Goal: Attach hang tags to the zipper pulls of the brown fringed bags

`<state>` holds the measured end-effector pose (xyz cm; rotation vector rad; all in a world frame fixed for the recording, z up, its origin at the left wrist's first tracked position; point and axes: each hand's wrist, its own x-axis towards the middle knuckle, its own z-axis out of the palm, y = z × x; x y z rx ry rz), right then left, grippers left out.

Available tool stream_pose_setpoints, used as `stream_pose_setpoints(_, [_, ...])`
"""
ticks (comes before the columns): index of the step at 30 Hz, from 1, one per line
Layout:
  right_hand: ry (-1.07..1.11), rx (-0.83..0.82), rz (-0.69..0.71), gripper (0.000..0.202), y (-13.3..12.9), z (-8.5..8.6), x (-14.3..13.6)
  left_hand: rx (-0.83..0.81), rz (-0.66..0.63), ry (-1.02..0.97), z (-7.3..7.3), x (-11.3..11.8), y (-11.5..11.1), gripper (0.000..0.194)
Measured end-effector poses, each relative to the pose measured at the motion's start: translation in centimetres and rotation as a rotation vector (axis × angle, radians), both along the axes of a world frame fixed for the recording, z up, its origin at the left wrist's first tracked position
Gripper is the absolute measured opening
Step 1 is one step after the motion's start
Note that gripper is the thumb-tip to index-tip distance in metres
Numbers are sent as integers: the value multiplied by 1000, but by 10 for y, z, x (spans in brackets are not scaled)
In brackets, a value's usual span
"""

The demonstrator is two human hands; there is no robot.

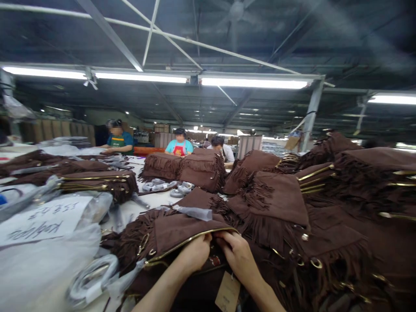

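A brown fringed bag [182, 229] lies in front of me with its gold zipper open. My left hand [198, 251] reaches into the opening, its fingers curled and partly hidden under the zipper edge. Beside it my right hand [234, 249] has its fingers bent at the same edge, thumb and fingertips closed on the bag's rim. What the left fingers hold, if anything, I cannot see. From the bag hangs a tan paper tag [228, 291], below my right wrist. A strip of clear plastic [194, 212] rests on top of the bag.
Stacks of brown fringed bags [279, 195] crowd the right side and the back. Plastic-wrapped coiled straps [92, 281] lie at left, near a clear plastic bag with a handwritten paper [45, 219]. Across the table are several people, one in a red apron [179, 149].
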<state>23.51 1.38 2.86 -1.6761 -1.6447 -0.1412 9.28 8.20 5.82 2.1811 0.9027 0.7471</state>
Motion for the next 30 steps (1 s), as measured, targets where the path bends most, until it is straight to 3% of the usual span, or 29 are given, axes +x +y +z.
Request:
stream_pose_setpoints(3, [-54,94,87,30,0,-10,4,-49,-73,-73,-3,-6,-12,36])
stream_pose_setpoints(7, [-203,150,176,27,1,-22,11,-90,-45,-35,1,-20,-31,33])
stream_pose_setpoints(10, [-161,141,214,23,1,-23,13,-122,-130,87,19,-63,-49,20])
stream_pose_setpoints(12, [-23,138,214,27,0,-20,12,-157,-255,145,32,-109,-56,17])
stream_pose_setpoints(13, [55,131,220,29,-1,-18,11,-179,-258,150,36,-134,-55,22])
stream_pose_setpoints(14, [132,122,229,31,-2,-14,9,-159,-148,126,37,-159,-50,24])
stream_pose_setpoints(16, [278,98,249,28,-4,-8,6,94,157,125,30,-202,-32,21])
stream_pose_setpoints(18, [423,82,254,25,-5,-3,5,247,257,248,10,-228,-8,25])
stream_pose_setpoints(21, [581,66,237,25,-7,0,6,329,241,420,-27,-234,19,39])
stream_pose_setpoints(24, [619,17,256,26,-8,1,8,377,269,505,-49,-219,28,27])
stream_pose_setpoints(27, [647,-29,270,27,-8,0,9,339,316,342,-47,-214,33,19])
stream_pose_setpoints(30, [660,-54,295,25,-5,-3,13,239,336,167,-25,-225,43,18])
